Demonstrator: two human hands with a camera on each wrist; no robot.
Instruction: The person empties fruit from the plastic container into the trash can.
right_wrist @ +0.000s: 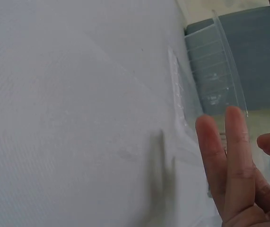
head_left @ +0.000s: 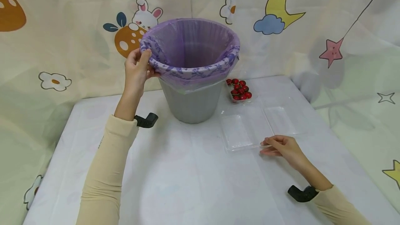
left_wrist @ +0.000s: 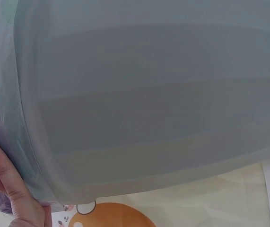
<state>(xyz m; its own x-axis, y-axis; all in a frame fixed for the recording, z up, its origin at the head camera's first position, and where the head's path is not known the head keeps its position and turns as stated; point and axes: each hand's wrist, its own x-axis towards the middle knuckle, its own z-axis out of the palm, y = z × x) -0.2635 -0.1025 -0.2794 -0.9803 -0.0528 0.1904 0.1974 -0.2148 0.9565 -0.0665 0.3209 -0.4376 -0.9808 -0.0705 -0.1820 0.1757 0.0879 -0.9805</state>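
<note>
A grey trash bin (head_left: pixel 192 105) stands at the back of the table, lined with a purple floral bag (head_left: pixel 200 70) folded over its rim. My left hand (head_left: pixel 137 67) grips the rim at its left side, thumb on top and fingers underneath. In the left wrist view, the bin's wall (left_wrist: pixel 163 94) fills most of the picture. A clear plastic clamshell container (head_left: pixel 237 133) lies unfolded right of the bin. At its near edge is my right hand (head_left: pixel 285 148), fingers fairly straight. The right wrist view shows a gap between thumb and fingers, the container (right_wrist: pixel 210 66) just beyond the fingertips.
Behind the container, close to the bin's right side, sits a small clear box of red cherries (head_left: pixel 240 91). A white cloth covers the table (head_left: pixel 187 183). Printed fabric (head_left: pixel 78 27) with cartoon figures hangs behind and beside it.
</note>
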